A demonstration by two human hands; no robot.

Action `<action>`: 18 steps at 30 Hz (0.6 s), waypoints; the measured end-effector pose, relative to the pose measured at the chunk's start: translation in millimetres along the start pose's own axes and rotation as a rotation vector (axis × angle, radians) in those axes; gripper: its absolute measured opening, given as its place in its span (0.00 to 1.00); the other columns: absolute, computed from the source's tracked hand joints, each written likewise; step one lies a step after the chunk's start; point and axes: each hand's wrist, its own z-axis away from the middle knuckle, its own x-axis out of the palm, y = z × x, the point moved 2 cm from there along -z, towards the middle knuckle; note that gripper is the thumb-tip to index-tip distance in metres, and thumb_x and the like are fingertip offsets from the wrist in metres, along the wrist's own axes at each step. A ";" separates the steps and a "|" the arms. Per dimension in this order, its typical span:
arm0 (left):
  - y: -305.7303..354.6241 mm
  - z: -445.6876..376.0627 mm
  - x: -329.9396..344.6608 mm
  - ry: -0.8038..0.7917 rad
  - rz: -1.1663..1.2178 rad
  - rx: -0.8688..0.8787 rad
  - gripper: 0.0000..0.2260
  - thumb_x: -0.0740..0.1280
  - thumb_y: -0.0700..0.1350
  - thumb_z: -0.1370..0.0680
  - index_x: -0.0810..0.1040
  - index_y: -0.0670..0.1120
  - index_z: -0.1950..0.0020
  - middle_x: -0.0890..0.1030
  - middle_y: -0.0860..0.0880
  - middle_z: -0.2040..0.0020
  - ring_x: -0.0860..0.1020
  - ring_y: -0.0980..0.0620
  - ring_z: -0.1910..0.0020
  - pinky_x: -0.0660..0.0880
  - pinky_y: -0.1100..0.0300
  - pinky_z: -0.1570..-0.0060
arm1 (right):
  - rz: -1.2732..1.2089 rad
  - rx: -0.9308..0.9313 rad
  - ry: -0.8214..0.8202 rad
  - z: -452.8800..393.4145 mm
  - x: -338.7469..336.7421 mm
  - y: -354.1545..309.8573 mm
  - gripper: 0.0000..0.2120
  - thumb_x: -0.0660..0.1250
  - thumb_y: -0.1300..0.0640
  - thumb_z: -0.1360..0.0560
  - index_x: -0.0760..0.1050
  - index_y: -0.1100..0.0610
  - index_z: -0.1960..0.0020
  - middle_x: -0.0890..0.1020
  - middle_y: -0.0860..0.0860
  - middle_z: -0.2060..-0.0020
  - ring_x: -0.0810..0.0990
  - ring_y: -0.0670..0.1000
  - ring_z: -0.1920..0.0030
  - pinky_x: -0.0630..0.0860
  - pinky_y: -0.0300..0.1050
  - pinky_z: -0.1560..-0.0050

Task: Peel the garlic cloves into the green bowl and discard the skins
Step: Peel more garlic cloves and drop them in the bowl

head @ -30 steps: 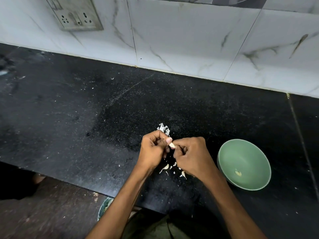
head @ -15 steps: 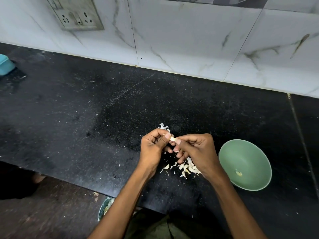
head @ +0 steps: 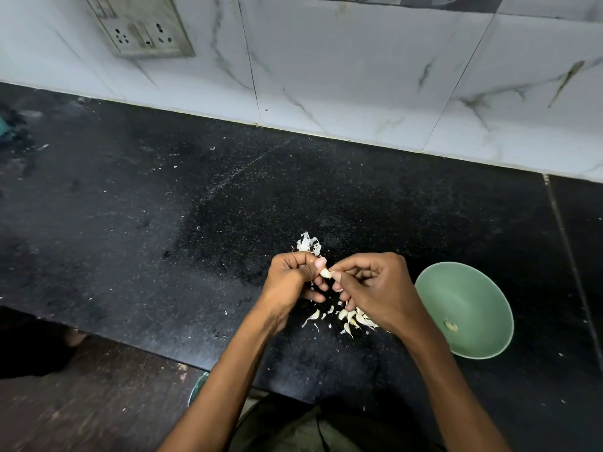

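Home kitchen: black counter (head: 163, 223), marble-tiled wall (head: 359, 76).

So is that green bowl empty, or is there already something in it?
Nearly empty. The green bowl sits upright on the counter with one small pale piece at its bottom, likely a peeled clove; the rest of the inside is bare.

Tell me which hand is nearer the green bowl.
Right. The right hand is just left of the green bowl, close to its rim; the left hand sits farther left, beyond the garlic clove both pinch.

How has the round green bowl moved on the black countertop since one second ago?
No. The round green bowl sits at the same spot beside the countertop seam; its slight shift in view is camera motion.
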 end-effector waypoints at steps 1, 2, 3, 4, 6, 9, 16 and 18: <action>0.3 0.6 0.5 -0.014 0.033 -0.026 0.11 0.65 0.37 0.19 0.78 0.38 0.61 0.75 0.47 0.71 0.77 0.51 0.70 0.76 0.62 0.74 | 0.007 -0.019 0.006 -0.2 -0.3 1.0 0.07 0.73 0.67 0.24 0.87 0.57 0.53 0.86 0.50 0.67 0.85 0.51 0.69 0.82 0.45 0.68; 1.0 1.3 1.0 -0.032 0.068 -0.049 0.11 0.65 0.37 0.19 0.77 0.38 0.61 0.75 0.47 0.71 0.77 0.51 0.70 0.76 0.62 0.74 | 0.017 -0.041 0.014 -0.2 -0.7 1.9 0.07 0.73 0.68 0.25 0.87 0.57 0.52 0.86 0.49 0.66 0.85 0.50 0.68 0.82 0.43 0.67; 1.7 1.8 1.1 -0.053 0.098 -0.068 0.11 0.65 0.38 0.19 0.77 0.38 0.61 0.75 0.47 0.71 0.77 0.51 0.70 0.76 0.62 0.74 | 0.026 -0.060 0.017 -0.3 -1.0 2.5 0.08 0.74 0.68 0.25 0.87 0.57 0.51 0.86 0.48 0.65 0.84 0.49 0.68 0.82 0.42 0.66; 2.3 2.3 1.1 -0.073 0.123 -0.083 0.11 0.65 0.38 0.19 0.77 0.38 0.61 0.74 0.47 0.71 0.77 0.51 0.69 0.76 0.61 0.73 | 0.028 -0.075 0.012 -0.3 -0.6 2.6 0.09 0.74 0.68 0.26 0.87 0.57 0.50 0.86 0.46 0.64 0.84 0.49 0.67 0.82 0.42 0.65; 2.4 2.9 1.5 -0.103 0.158 -0.105 0.10 0.64 0.39 0.19 0.77 0.37 0.59 0.74 0.47 0.70 0.78 0.51 0.69 0.77 0.62 0.73 | 0.028 -0.101 -0.009 -0.1 0.3 2.5 0.11 0.75 0.68 0.26 0.87 0.56 0.48 0.86 0.44 0.61 0.84 0.48 0.65 0.83 0.42 0.64; 1.5 4.3 1.9 -0.130 0.178 -0.124 0.10 0.65 0.40 0.19 0.77 0.34 0.56 0.74 0.47 0.70 0.77 0.51 0.69 0.77 0.62 0.73 | 0.029 -0.121 -0.016 -0.8 -0.3 3.6 0.11 0.75 0.69 0.26 0.88 0.56 0.48 0.86 0.45 0.60 0.85 0.49 0.64 0.83 0.43 0.64; -1.8 4.4 3.6 -0.185 0.218 -0.144 0.14 0.68 0.46 0.25 0.77 0.34 0.54 0.75 0.47 0.68 0.79 0.52 0.67 0.79 0.62 0.73 | 0.024 -0.117 -0.060 -1.9 -5.2 3.9 0.08 0.74 0.69 0.25 0.87 0.60 0.48 0.87 0.47 0.61 0.86 0.48 0.64 0.81 0.38 0.64; -3.1 3.5 3.2 -0.183 0.218 -0.148 0.14 0.68 0.47 0.25 0.76 0.34 0.54 0.75 0.47 0.68 0.79 0.52 0.67 0.79 0.62 0.73 | 0.064 -0.140 -0.041 -2.0 -5.0 4.4 0.08 0.74 0.68 0.25 0.87 0.59 0.49 0.87 0.47 0.61 0.86 0.48 0.65 0.82 0.40 0.64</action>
